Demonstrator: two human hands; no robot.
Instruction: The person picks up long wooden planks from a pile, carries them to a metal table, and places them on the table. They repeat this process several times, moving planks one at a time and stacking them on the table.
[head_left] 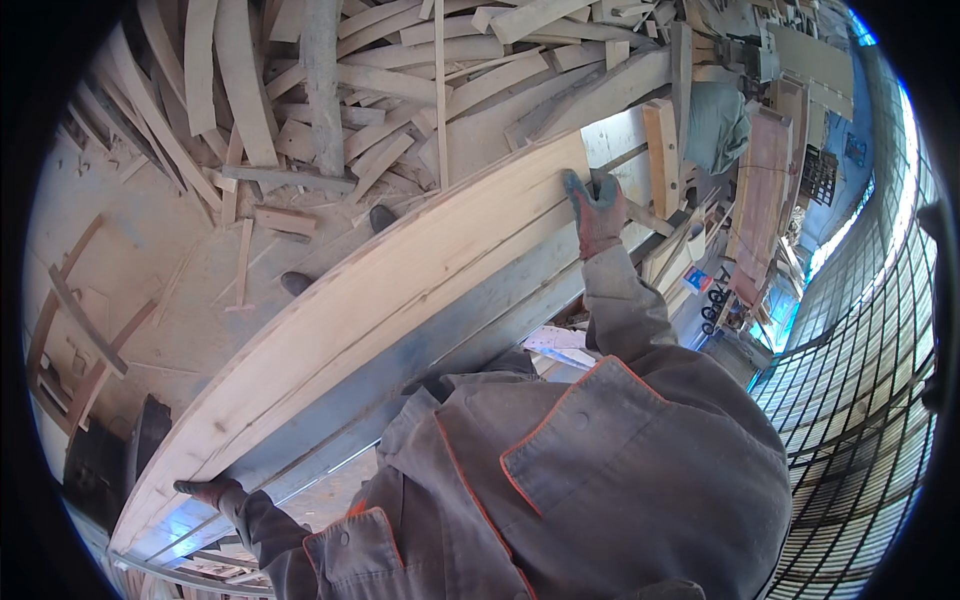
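A long pale wooden board (pixel 390 295) lies slantwise across the smooth grey metal bed of a machine (pixel 470 305), and its far edge looks curved. At the board's right end, my gloved right hand (pixel 600 212) grips the corner, with glove fingertips over the wood. My left hand (pixel 207 490), also gloved, holds the near edge close to the other end; its fingers are partly hidden at the board. A wooden block with bolts (pixel 660 158) stands upright at the right end of the bed, just beyond my right hand.
Curved wood offcuts (pixel 400 80) are heaped beyond the board. Slatted wooden pieces (pixel 85 330) lie on the dusty floor at left. To the right are a reddish wooden piece (pixel 758 200), a grey-green cloth (pixel 715 125) and a wire mesh (pixel 850 400).
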